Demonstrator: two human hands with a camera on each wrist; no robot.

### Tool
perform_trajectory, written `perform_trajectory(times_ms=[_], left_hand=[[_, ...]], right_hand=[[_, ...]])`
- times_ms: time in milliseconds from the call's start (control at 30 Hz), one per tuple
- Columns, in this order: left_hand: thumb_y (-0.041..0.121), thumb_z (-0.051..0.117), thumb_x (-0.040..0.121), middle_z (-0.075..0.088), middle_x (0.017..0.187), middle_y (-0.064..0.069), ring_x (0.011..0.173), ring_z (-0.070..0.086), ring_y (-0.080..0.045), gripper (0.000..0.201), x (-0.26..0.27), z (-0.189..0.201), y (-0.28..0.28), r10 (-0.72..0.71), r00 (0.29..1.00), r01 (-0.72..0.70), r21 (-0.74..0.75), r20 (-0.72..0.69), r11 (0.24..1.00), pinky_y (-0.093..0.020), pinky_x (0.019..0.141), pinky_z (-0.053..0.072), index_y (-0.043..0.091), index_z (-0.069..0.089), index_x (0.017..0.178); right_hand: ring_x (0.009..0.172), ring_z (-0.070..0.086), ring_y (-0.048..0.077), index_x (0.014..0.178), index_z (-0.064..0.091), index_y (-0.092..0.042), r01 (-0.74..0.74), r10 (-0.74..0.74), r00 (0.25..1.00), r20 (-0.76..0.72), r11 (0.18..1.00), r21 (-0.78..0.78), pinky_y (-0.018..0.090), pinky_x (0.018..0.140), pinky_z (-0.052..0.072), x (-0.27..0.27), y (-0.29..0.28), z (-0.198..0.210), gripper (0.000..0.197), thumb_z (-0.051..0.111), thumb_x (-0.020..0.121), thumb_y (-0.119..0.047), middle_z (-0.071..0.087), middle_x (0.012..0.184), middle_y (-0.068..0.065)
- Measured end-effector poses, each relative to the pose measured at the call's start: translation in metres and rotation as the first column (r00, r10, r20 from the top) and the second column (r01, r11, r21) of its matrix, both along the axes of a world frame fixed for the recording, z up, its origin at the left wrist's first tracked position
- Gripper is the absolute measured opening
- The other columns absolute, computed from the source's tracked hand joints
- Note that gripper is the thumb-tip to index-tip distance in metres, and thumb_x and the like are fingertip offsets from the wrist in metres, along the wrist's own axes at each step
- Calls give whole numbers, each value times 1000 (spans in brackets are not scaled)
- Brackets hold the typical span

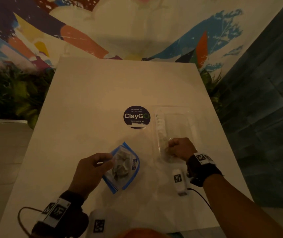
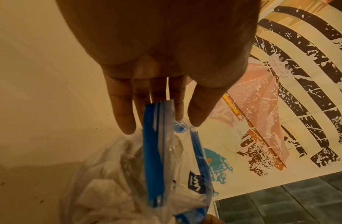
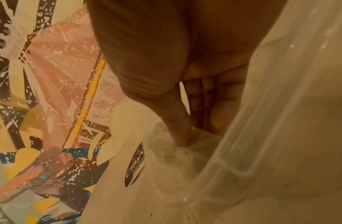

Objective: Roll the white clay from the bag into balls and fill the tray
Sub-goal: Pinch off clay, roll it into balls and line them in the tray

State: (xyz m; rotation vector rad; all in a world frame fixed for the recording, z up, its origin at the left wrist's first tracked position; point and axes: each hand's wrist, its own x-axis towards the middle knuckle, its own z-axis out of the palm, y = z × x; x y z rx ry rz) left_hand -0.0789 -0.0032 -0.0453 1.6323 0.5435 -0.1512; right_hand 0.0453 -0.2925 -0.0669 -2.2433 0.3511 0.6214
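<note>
White clay lump sits in the near corner of the clear plastic tray, pinched by the right hand, fingers curled; squeezing could flatten it. The left hand, fingers straight, flanks the rim of the blue-zipped clear bag, grip unclear; the bag may slump shut.

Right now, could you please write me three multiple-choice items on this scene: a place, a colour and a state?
1. Where does the clear tray lie relative to the round sticker? A) left of it B) on it C) right of it
2. What colour is the zip strip of the bag? A) blue B) red C) green
3. How is the bag's mouth? A) zipped shut B) open C) knotted

1 C: head view shows it at the sticker's right. 2 A: blue in both views. 3 B: left wrist view shows the two strips apart.
</note>
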Motion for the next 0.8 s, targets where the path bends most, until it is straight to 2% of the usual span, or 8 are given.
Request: perform_trajectory(times_ms=[100,200,300,400,500,600,700,800], left_hand=[[12,69,83,69,98,-5,83,64,-20,6,0,-1,0,-3,1000,3,-8,-3,1000,-32,62,48,13,71,88],[11,68,83,69,98,-5,84,63,-20,6,1,-1,0,-11,1000,11,3,-1,1000,-32,64,48,13,71,87],[10,67,83,69,97,-5,84,64,-19,6,2,0,-1,-24,1000,24,6,6,1000,-32,63,48,13,71,87],[9,68,83,70,97,-5,84,64,-20,6,3,-1,0,-27,1000,26,7,7,1000,-32,63,48,12,71,87],[9,68,82,70,97,-5,84,65,-19,6,3,-3,1,-21,1000,21,1,4,1000,-29,60,49,12,72,86],[10,68,83,71,95,-4,82,65,-16,5,2,-2,2,-32,999,32,14,5,999,-23,57,50,12,72,85],[10,68,83,70,96,-6,85,65,-20,6,2,-1,3,-42,999,42,10,2,999,-30,62,50,12,71,88],[11,68,83,70,96,-4,83,64,-17,7,2,1,3,-54,999,54,33,-1,998,-27,61,49,13,71,89]], right_hand=[[81,68,21,77,67,-27,31,-29,999,30,998,-62,40,82,57,1,-3,-3,18,82,68,-22,72,86,4],[86,67,23,82,71,-24,-27,28,1000,0,988,-153,39,84,56,-2,-3,-3,12,76,75,-31,72,93,4],[87,67,24,94,74,-17,-72,61,997,-55,970,-231,30,78,54,-5,0,-1,27,74,75,-37,71,94,5],[81,66,24,88,75,-16,-82,69,996,-58,956,-283,25,66,48,-6,3,-1,25,71,77,-38,72,90,6],[79,63,22,88,75,-18,-122,113,993,-47,932,-341,26,69,47,-6,4,2,24,65,80,-37,72,92,4],[76,64,21,72,71,-20,-201,185,980,-79,919,-339,27,70,49,-6,4,3,30,64,79,-48,69,81,2],[78,66,24,58,63,-23,-244,224,970,-98,915,-322,28,69,50,-4,4,3,30,66,79,-44,66,72,0],[82,66,21,65,68,-27,-231,216,973,-83,920,-316,29,73,52,-1,2,5,21,68,76,-45,67,78,-2]])
